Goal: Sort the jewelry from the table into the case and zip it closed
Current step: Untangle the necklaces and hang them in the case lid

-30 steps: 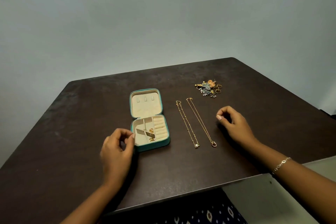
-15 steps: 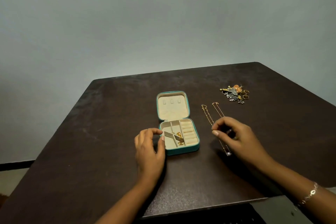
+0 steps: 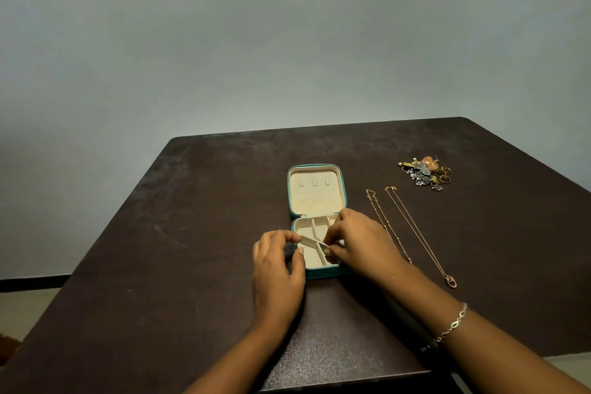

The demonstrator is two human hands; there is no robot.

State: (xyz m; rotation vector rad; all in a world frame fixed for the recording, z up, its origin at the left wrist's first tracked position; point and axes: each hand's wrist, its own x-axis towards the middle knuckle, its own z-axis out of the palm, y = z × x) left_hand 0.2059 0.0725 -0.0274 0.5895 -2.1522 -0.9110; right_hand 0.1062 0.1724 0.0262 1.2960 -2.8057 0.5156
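A teal jewelry case [image 3: 319,274] lies open on the dark table [image 3: 192,249], its cream lid flat behind the tray. A loose cream divider [image 3: 309,241] sits askew across the compartments, with a small gold piece [image 3: 318,238] beside it. My left hand [image 3: 276,269] is curled at the case's left wall, with thumb and forefinger on its edge. My right hand [image 3: 358,243] covers the tray's right side and pinches the divider's right end. Two gold chain necklaces [image 3: 388,227] [image 3: 419,233] lie straight to the right of the case. A pile of earrings and rings [image 3: 427,173] sits at the back right.
A chain bracelet [image 3: 454,325] is on my right wrist. The table's front edge runs just under my forearms, and a plain wall stands behind the table.
My right hand has moved left from the necklaces into the case and closed its fingers at the divider. My left hand has stayed at the case's left edge. The camera has shifted.
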